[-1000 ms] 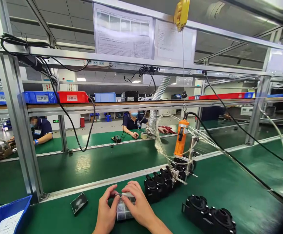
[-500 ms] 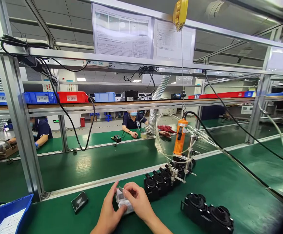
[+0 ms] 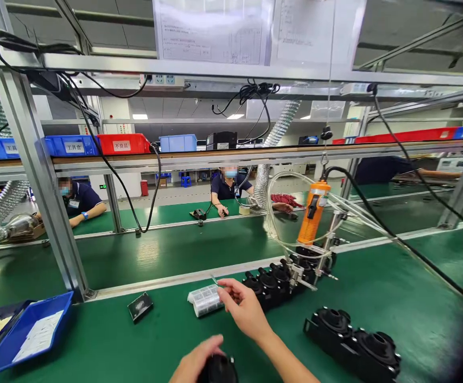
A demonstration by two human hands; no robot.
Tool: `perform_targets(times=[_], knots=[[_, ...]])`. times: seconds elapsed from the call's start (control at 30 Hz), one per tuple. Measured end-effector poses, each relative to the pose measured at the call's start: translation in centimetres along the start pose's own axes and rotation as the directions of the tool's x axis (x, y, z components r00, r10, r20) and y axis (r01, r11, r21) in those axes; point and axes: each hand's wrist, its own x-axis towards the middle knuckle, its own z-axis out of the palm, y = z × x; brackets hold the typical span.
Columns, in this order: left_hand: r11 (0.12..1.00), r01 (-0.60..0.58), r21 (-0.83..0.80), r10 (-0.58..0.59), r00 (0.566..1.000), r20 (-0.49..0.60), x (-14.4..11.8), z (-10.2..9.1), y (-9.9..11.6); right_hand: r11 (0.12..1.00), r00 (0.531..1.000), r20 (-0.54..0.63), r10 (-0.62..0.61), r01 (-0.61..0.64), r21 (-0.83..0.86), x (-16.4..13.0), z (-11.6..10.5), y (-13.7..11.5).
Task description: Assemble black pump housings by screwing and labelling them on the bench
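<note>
Small clear box (image 3: 205, 300) of tiny parts is lying on the green bench (image 3: 375, 298) just left of the right hand (image 3: 244, 308), close enough that a piece can be lifted out without stretching. That hand is hovering above the mat with thumb and forefinger pinched together on a thin, pale sliver (image 3: 214, 280) that is pointing up and left; what the sliver is cannot be told at this size. The other fingers are curling loosely, so the grip is a fine fingertip pinch and not a full fist.

Near the bottom edge the left hand (image 3: 195, 365) is cupping a round black part (image 3: 217, 369) from the left side, fingers wrapping it, seemingly steadying it low and close to the body.

A row of black housings (image 3: 273, 282) is sitting just right of the right hand, beneath an orange driver (image 3: 313, 213) hanging from a cord, which is keeping the tool upright over them. Two more black housings (image 3: 355, 346) are resting further right. A small dark pad (image 3: 140, 307) and a blue tray (image 3: 32, 332) are lying to the left, well apart from both hands.
</note>
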Motion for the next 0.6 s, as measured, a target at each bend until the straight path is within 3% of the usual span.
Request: perform_targets(times=[0.17,0.27,0.4,0.6], knots=[[0.978,0.125,-0.17,-0.147,0.981,-0.124,1.8,-4.6,1.8,0.988,0.988,0.116,0.099,-0.112,0.105,-1.4,2.9,0.4],[0.951,0.134,-0.279,-0.175,0.977,-0.125,2.3,-6.8,1.8,0.971,0.959,0.239,0.151,-0.189,0.146,-2.5,4.7,0.3],[0.925,0.138,-0.355,-0.197,0.971,-0.136,2.4,-7.1,1.4,0.951,0.918,0.35,0.188,-0.26,0.171,-3.3,5.9,0.2],[0.898,0.186,-0.399,-0.261,0.954,-0.145,2.5,-6.8,1.6,0.949,0.887,0.412,0.211,-0.287,0.131,-3.1,5.4,-0.1]])
